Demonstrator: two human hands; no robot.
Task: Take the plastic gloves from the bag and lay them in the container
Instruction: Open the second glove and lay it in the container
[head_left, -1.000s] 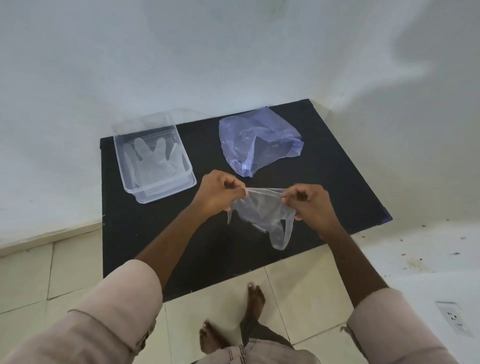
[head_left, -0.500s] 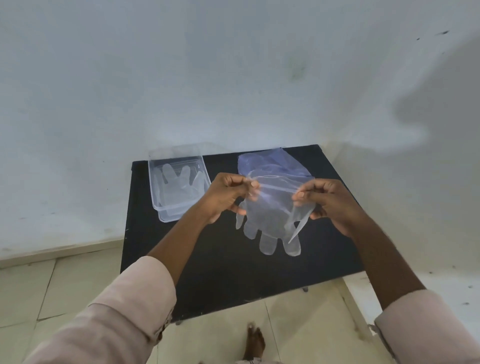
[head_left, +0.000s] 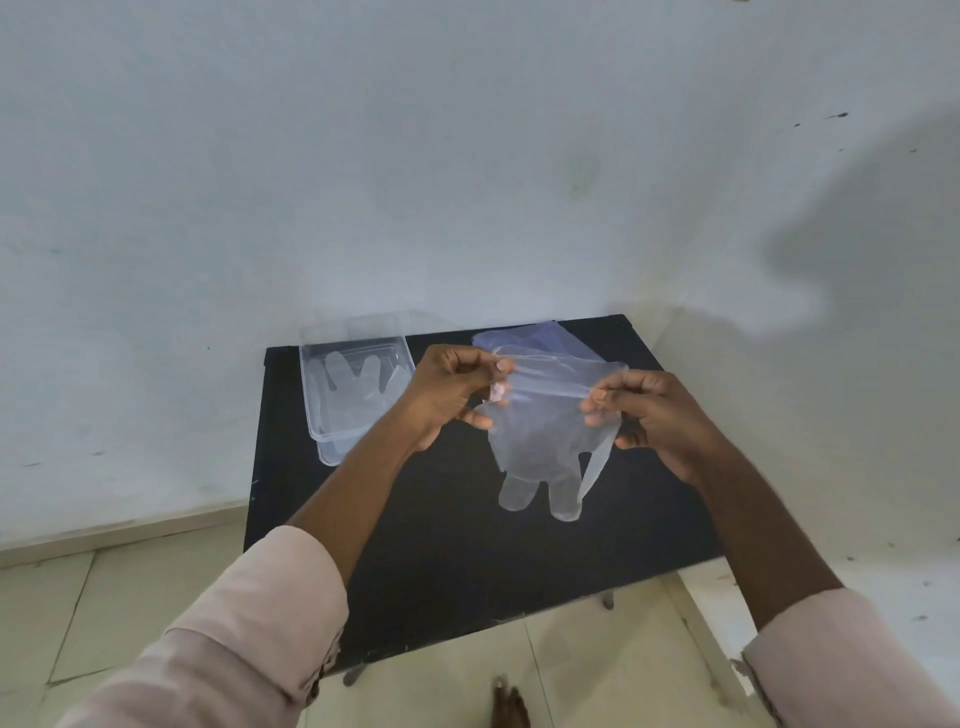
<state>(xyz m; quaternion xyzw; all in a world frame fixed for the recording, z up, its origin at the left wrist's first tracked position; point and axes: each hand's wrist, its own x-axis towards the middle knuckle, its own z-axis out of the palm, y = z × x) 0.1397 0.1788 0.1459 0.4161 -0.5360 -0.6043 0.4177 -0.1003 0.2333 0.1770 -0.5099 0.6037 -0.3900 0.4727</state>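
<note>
A clear plastic glove (head_left: 540, 441) hangs in the air above the black table (head_left: 452, 540), fingers pointing down. My left hand (head_left: 452, 395) pinches its cuff on the left and my right hand (head_left: 649, 415) pinches it on the right, stretching the cuff between them. Behind the glove lies the bluish plastic bag (head_left: 545, 338), mostly hidden by the glove and my hands. At the table's back left sits the clear container (head_left: 322, 415), with at least one clear glove (head_left: 358, 384) lying flat inside it.
The table stands in a corner, with white walls (head_left: 467, 182) close behind it and to its right. Pale floor tiles (head_left: 104, 597) run along the near and left sides. My bare foot (head_left: 509, 706) shows at the bottom edge.
My hands have raised the glove and spread its cuff wider; the crumpled glove now hangs open with its fingers down. The camera has tilted up toward the wall.
</note>
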